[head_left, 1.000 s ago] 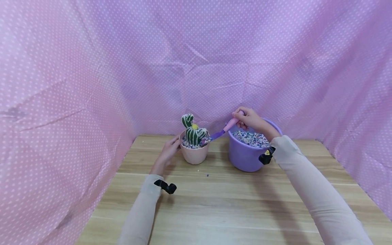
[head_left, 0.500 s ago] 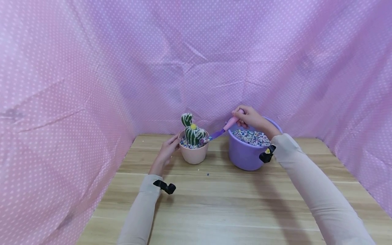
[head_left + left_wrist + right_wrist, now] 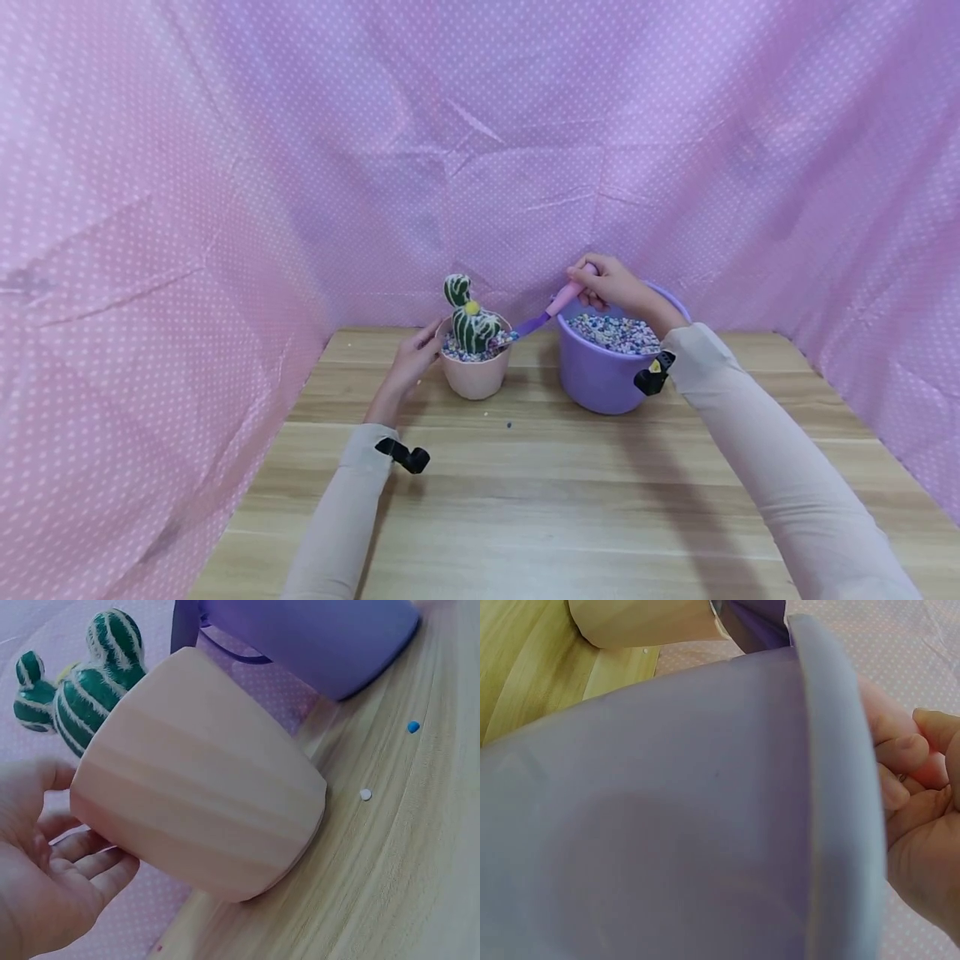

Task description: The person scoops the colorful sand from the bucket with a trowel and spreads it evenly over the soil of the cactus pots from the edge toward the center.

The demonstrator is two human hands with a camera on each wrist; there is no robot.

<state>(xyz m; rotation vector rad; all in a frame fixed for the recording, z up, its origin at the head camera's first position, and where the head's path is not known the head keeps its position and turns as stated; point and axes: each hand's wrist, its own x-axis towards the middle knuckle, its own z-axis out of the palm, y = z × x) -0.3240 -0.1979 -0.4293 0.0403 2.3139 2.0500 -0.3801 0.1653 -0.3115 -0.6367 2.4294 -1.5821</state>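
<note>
My right hand (image 3: 609,287) grips the pink handle of a small garden trowel (image 3: 532,326) above the purple bucket (image 3: 600,385). The trowel's purple blade slopes down to the left, its tip among the coloured pebbles at the right rim of a pale pink flower pot (image 3: 474,381). In the pot stands a green striped toy cactus (image 3: 472,329) with a yellow flower. My left hand (image 3: 52,870) holds the pot at its left side, thumb by the rim and fingers against the outer wall. In the right wrist view the bucket wall hides part of my right hand (image 3: 922,802).
Small coloured pebbles (image 3: 611,333) fill much of the bucket. A blue pebble (image 3: 413,727) and a white pebble (image 3: 366,795) lie loose on the wooden table (image 3: 517,517) in front of the pot. A pink dotted cloth (image 3: 517,200) hangs behind and at both sides.
The pebbles heaped on the trowel's tip look fewer than a second ago. Both hands stay almost where they were; the whole head view shifts slightly.
</note>
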